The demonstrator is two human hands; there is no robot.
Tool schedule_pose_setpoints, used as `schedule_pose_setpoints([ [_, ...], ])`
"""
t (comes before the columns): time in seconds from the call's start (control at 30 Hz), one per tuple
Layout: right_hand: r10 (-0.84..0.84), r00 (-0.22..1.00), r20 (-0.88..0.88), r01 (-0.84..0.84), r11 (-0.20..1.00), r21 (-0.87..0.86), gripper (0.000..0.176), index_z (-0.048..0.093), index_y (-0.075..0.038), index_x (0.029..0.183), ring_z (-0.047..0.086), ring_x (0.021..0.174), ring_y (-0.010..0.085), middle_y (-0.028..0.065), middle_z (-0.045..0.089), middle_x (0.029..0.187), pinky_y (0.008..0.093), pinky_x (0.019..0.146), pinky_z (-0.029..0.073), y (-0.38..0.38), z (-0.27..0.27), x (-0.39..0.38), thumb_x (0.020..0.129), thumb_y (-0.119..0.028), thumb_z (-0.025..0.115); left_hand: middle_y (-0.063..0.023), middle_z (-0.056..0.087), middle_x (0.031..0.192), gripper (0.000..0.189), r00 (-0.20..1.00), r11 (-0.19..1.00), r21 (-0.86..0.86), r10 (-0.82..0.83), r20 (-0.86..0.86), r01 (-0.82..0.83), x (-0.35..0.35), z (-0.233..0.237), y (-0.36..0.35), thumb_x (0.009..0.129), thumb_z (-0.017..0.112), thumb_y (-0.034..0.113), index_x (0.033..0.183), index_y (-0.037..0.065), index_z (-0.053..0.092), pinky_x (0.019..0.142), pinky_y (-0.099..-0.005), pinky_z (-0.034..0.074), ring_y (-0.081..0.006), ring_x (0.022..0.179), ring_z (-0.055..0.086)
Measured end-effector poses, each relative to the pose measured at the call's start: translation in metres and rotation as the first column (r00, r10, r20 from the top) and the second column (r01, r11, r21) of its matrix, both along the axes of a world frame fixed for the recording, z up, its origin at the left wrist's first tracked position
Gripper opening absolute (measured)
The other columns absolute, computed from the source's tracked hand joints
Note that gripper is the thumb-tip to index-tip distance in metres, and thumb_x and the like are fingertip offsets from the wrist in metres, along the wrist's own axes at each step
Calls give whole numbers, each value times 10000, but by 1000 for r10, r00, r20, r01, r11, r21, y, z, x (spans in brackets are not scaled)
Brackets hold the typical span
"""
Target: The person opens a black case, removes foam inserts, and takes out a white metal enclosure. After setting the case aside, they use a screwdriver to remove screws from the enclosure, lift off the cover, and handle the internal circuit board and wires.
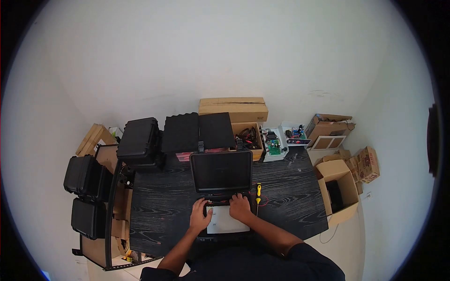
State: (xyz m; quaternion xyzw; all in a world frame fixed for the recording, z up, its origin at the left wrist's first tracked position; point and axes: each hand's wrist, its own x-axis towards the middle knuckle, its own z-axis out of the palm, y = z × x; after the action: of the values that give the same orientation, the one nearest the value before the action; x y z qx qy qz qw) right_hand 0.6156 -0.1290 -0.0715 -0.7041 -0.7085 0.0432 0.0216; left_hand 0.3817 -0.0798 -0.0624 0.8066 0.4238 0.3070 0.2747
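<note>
A black hard case [221, 171] stands with its lid raised on the dark wood-grain table. A light grey panel [228, 222] lies in its lower half, with small fittings along the left side. My left hand [199, 214] rests over the panel's left edge, thumb spread from the fingers. At the back right of the panel, my right hand [240, 207] has its fingers curled down; what they grip, if anything, is hidden. Thin red wires show between the hands, near the hinge. Right of the case lies a yellow-and-black screwdriver [258, 193].
Black foam sheets [199, 132] and stacked black cases [139, 140] stand at the back left. Behind the lid are a box of cables [248, 136] and open housings with green circuit boards [274, 146]. An open cardboard box [348, 213] sits beyond the table's right edge.
</note>
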Motion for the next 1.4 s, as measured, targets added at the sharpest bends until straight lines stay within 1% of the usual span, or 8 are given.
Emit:
schedule_pose_setpoints([
  [0.23,-27,998,-57,12,966,-259,356,740,-35,1136,646,1131,368,164,754,1101,488,906,577,23,14,10,844,-205,629,-207,548,1479,486,1000,1000,-6,-11,10,11,0,-4,1,929,716,220,1351,6,605,1178,-485,396,-414,1390,491],
  [0.57,158,980,-119,-160,987,-11,291,713,-57,1153,633,1160,355,123,674,1193,480,917,563,3,58,28,871,-94,654,-225,548,1476,507,999,1000,-6,-23,24,23,-3,-9,2,934,705,207,1380,0,580,1181,-492,388,-429,1379,499],
  [0.77,91,847,-524,-100,995,10,326,644,-21,1236,670,1119,402,185,679,1184,490,959,552,-15,84,70,912,-57,647,-270,547,1454,540,991,999,0,43,129,-43,-6,-12,0,958,682,203,1419,-34,532,1174,-506,394,-447,1366,505],
  [0.87,119,825,-552,-104,993,58,388,618,2,1295,742,996,365,185,725,1098,469,860,607,-29,116,105,909,-4,657,-272,560,1436,534,989,1000,2,29,144,-30,-9,-15,0,951,680,187,1413,-38,538,1176,-504,392,-450,1354,516],
  [1.07,-147,524,-839,145,986,-82,290,631,-15,1282,699,721,169,93,722,976,294,642,585,-66,114,184,992,-31,637,-258,601,1386,488,993,999,23,24,118,-27,-8,-14,1,929,696,164,1361,-33,587,1166,-497,407,-443,1340,532],
  [1.17,-163,331,-929,344,938,-41,244,630,-8,1288,632,696,70,48,694,949,248,580,553,-64,121,205,1049,-43,596,-242,614,1377,477,992,999,44,23,122,-29,-7,-15,2,920,708,167,1344,-23,601,1163,-499,411,-437,1337,536],
  [1.27,-71,224,-972,514,856,56,229,631,-2,1289,605,624,80,47,693,929,254,551,534,-35,148,211,1078,-63,566,-224,625,1373,468,994,997,70,5,110,-12,-7,-18,4,914,714,167,1333,-12,609,1164,-504,410,-433,1339,535],
  [1.4,-44,301,-952,643,747,169,229,625,-21,1294,574,612,78,33,671,895,256,530,514,29,147,221,1108,-130,550,-208,636,1368,451,997,999,52,-3,75,-1,-7,-16,5,908,713,158,1321,1,620,1169,-510,403,-431,1349,528],
])
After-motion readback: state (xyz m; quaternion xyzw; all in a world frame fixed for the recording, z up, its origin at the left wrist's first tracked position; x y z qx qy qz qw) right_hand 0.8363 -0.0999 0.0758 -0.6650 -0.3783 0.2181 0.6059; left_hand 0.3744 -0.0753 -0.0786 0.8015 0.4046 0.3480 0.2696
